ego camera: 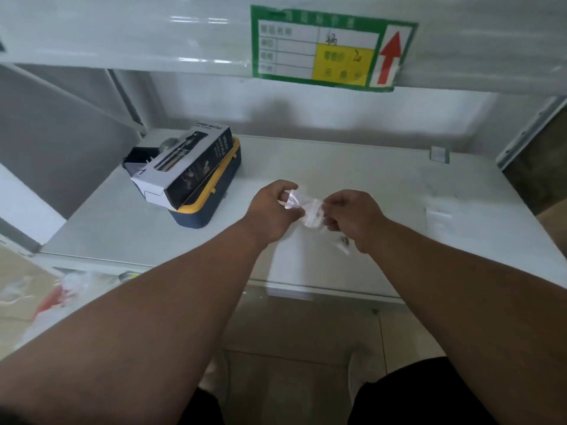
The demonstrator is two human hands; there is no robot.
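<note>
Our left hand [271,207] and right hand [352,217] each pinched one end of a small clear plastic bag [306,210], held over the white shelf [383,185]. Just beneath the right hand lay a small blurred piece [344,240]. Farther back on the left, a black box [190,167] marked "SPRAY BOTTLE", with a "1" on its white flap, rested on a blue-and-yellow case [211,207]. Beyond, a green-bordered label [331,47] bore a red upward arrow; we could not read its small print.

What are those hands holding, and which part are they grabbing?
A small clear plastic bag. The left hand pinches its left end and the right hand pinches its right end, above the white shelf.
</note>
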